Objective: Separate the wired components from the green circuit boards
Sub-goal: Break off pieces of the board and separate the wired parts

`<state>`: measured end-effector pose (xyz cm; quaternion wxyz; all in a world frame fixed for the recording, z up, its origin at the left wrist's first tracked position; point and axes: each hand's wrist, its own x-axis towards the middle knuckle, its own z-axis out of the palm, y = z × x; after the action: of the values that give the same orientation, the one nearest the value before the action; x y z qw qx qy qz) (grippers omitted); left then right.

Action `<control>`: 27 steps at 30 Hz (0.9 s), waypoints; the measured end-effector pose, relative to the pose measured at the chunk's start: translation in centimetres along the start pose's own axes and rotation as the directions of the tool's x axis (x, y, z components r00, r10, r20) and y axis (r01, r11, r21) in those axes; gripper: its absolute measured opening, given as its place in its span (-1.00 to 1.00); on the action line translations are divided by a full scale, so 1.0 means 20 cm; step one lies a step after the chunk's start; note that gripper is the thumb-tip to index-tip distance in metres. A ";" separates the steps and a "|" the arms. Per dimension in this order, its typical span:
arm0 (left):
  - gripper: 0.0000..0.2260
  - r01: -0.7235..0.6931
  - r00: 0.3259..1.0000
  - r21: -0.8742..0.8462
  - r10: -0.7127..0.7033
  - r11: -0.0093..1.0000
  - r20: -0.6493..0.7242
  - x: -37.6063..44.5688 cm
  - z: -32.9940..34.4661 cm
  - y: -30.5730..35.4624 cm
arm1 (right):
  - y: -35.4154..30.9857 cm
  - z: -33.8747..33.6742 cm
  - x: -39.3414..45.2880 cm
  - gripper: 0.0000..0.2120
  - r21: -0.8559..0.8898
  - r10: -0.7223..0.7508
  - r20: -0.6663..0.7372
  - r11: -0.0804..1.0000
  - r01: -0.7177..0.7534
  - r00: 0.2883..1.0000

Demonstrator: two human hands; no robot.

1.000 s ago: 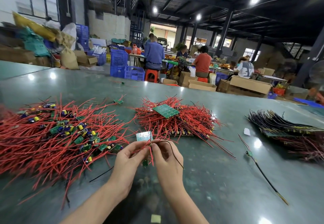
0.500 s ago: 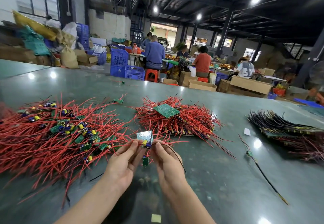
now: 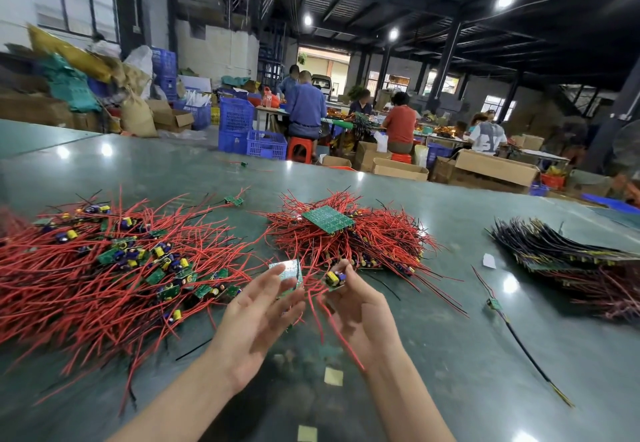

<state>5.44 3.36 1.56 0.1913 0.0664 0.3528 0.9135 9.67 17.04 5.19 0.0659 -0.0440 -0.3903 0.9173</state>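
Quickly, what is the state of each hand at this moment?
Left hand: holds the board panel with its fingers.
Right hand: pinches a small wired component, red wire hanging below.

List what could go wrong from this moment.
The small green wired component pinched in the right hand trails a red wire that could snag. The shiny board panel in the left hand looks loosely held and might drop into the left red-wired pile.
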 end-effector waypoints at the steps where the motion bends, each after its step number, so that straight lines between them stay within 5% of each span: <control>1: -0.67 0.069 0.998 0.036 -0.068 0.997 -0.011 0.00 0.00 0.01 | 0.00 0.00 -0.01 -0.90 -0.072 -0.017 0.061 0.997 0.021 0.998; 5: -0.61 0.288 0.945 0.270 -0.319 0.919 0.076 -0.03 0.02 0.01 | 0.02 -0.02 -0.01 -0.93 -0.452 -0.070 0.232 0.875 0.171 0.970; 10: -0.63 0.331 0.922 0.223 -0.365 0.917 0.131 -0.03 0.02 0.03 | 0.04 -0.04 0.01 -0.91 -0.485 -0.058 0.237 0.858 0.170 0.970; 15: -0.82 0.150 0.974 0.356 -0.199 0.922 0.104 -0.05 0.02 0.02 | 0.07 -0.04 0.02 -0.81 -0.588 -0.137 0.176 0.780 0.216 0.975; 20: -0.94 -0.050 0.998 0.615 0.054 0.787 0.013 -0.07 0.05 0.00 | 0.10 -0.03 0.03 -0.84 -0.811 -0.296 0.213 0.478 0.338 0.931; 27: -0.88 0.008 0.999 0.714 0.031 0.700 -0.042 -0.06 0.06 0.00 | 0.13 -0.04 0.03 -0.85 -0.874 -0.386 0.276 0.280 0.397 0.880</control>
<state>6.86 3.64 2.36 0.1360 0.1143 0.6832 0.7083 8.99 15.79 2.76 0.2513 0.0288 -0.8259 0.5039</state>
